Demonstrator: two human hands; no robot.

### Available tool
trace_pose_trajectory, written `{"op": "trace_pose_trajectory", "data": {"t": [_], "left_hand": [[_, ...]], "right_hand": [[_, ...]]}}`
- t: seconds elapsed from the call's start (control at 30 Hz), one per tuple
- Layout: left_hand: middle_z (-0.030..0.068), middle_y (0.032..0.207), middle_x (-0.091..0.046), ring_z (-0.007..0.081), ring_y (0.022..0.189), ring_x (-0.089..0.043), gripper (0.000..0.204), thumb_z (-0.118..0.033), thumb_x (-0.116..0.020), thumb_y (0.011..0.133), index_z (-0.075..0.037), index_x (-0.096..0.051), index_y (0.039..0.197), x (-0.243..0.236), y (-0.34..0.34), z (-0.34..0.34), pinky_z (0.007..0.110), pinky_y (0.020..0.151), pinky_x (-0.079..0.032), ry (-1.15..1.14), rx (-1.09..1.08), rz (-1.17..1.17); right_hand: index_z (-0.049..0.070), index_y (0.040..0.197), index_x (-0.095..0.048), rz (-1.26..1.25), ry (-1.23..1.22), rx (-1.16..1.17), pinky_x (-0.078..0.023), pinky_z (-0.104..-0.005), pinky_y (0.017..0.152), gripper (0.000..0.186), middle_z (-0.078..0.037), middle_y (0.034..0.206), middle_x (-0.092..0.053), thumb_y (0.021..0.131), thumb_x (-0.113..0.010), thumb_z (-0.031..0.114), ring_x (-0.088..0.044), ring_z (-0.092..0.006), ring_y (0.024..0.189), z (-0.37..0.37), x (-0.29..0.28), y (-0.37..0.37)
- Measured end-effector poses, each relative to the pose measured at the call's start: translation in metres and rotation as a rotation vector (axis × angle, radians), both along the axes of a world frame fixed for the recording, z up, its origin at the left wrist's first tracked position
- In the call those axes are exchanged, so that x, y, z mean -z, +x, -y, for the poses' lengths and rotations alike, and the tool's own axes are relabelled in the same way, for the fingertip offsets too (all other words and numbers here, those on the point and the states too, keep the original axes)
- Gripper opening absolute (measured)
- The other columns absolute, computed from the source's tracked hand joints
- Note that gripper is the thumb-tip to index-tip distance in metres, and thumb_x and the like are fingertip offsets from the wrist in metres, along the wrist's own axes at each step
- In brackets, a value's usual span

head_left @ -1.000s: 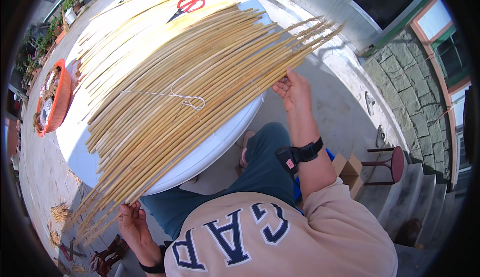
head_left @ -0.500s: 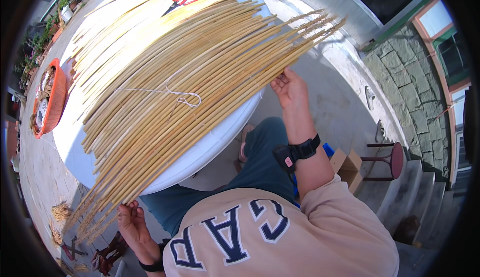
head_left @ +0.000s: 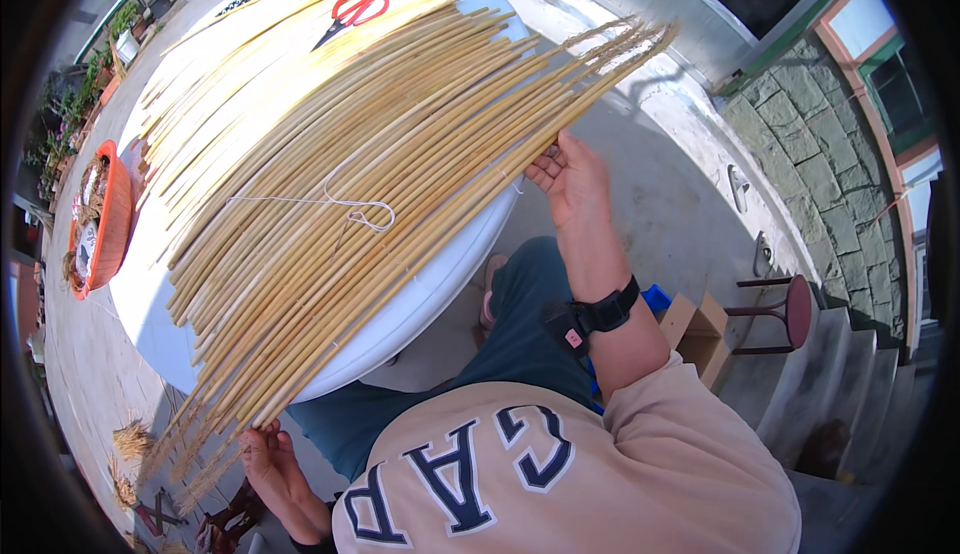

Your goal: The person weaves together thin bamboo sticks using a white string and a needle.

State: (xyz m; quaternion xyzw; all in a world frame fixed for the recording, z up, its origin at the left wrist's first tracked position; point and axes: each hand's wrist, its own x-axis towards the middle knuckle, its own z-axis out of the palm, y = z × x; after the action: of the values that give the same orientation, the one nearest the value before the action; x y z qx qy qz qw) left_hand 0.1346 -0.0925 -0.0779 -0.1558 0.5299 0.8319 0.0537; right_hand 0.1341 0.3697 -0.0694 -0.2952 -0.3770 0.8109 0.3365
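Observation:
A broad mat of straw-coloured dried stalks [head_left: 330, 169] lies side by side on a round white table [head_left: 440, 259], some with feathery tips. At the near edge, my right hand [head_left: 575, 179] grips the outermost stalks toward their right end, fingers curled. My left hand [head_left: 280, 469] pinches the same stalks near their left end, beside the wispy tips. Between these stalks and the others runs a narrow gap. Loose white string [head_left: 375, 216] lies looped over the mat's middle. Red-handled scissors [head_left: 350, 16] rest on the stalks at the far side.
An orange basin [head_left: 112, 219] holding mixed items stands left of the table. On the right are a cardboard box [head_left: 697, 334], a dark red stool [head_left: 797, 312], concrete steps [head_left: 800, 394] and a stone wall [head_left: 805, 134]. Straw bundles [head_left: 132, 440] lie on the ground at lower left.
A gap has opened between the nearest stalks and the rest of the mat, showing the white table. Both hands stay at the stalk ends. The view has shifted slightly.

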Motion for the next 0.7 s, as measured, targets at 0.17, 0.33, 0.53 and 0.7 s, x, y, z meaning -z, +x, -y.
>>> {"op": "trace_pose_trajectory", "data": {"t": [0.17, 0.33, 0.53, 0.7], "left_hand": [[0.0070, 0.086, -0.058, 0.0140, 0.082, -0.055, 0.028, -0.020, -0.060, 0.083, -0.001, -0.054, 0.102, -0.0024, 0.0002, -0.0005, 0.020, 0.065, -0.047, -0.052, 0.020, -0.017], [0.0083, 0.087, -0.059, 0.0148, 0.082, -0.056, 0.026, -0.017, -0.058, 0.084, -0.001, -0.054, 0.103, -0.0024, -0.0015, 0.0022, 0.020, 0.065, -0.047, -0.061, 0.040, -0.022], [0.0076, 0.083, -0.059, 0.0143, 0.079, -0.056, 0.021, -0.015, -0.060, 0.083, 0.000, -0.056, 0.097, -0.0074, -0.0007, -0.0054, 0.021, 0.065, -0.045, -0.070, 0.021, -0.025], [0.0072, 0.083, -0.060, 0.0140, 0.078, -0.057, 0.022, -0.016, -0.059, 0.083, -0.001, -0.056, 0.098, -0.0083, -0.0023, -0.0043, 0.021, 0.065, -0.046, -0.059, 0.055, -0.044]], "right_hand": [[-0.001, 0.089, -0.052, 0.068, 0.082, -0.013, -0.051, -0.0261, 0.057, 0.014, -0.009, 0.077, -0.058, 0.082, -0.057, 0.010, -0.058, -0.0148, 0.064, 0.0096, -0.0047, 0.0037], [-0.003, 0.089, -0.052, 0.074, 0.111, -0.029, -0.052, -0.0258, 0.056, 0.015, -0.012, 0.078, -0.060, 0.079, -0.060, 0.006, -0.059, -0.0160, 0.061, 0.0101, -0.0064, 0.0058], [-0.005, 0.089, -0.049, 0.111, 0.201, 0.030, -0.052, -0.0257, 0.053, 0.016, -0.014, 0.077, -0.059, 0.079, -0.059, 0.004, -0.059, -0.0160, 0.059, 0.0085, -0.0037, 0.0031], [-0.005, 0.089, -0.048, 0.118, 0.242, 0.052, -0.052, -0.0256, 0.052, 0.017, -0.013, 0.076, -0.059, 0.079, -0.059, 0.002, -0.058, -0.0150, 0.059, 0.0098, -0.0018, 0.0005]]}}
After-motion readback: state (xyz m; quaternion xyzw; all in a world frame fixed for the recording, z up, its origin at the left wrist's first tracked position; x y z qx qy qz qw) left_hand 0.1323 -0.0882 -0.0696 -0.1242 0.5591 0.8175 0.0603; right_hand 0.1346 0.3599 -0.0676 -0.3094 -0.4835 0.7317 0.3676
